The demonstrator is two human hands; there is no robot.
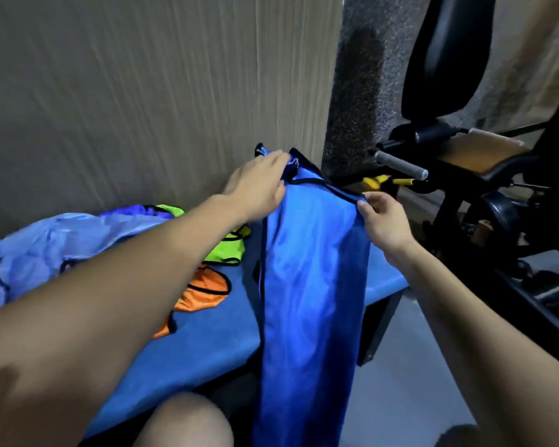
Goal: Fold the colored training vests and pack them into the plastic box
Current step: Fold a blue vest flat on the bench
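A blue training vest (307, 285) with black trim hangs lengthwise from the far end of the blue bench (204, 330) down over its front edge. My left hand (259, 188) grips the vest's upper left strap near the wall. My right hand (384, 221) pinches the vest's upper right corner at the black trim. On the bench to the left lie a neon green vest (228, 250), an orange vest (204, 291) and a pale blue vest (46, 250), all crumpled. No plastic box is in view.
A wood-grain wall (142, 91) stands right behind the bench. A speckled pillar (359, 91) rises at the bench's far end. Black gym equipment (465, 175) with a grey handle and padded seat crowds the right side. My bare knee (188, 424) shows at the bottom.
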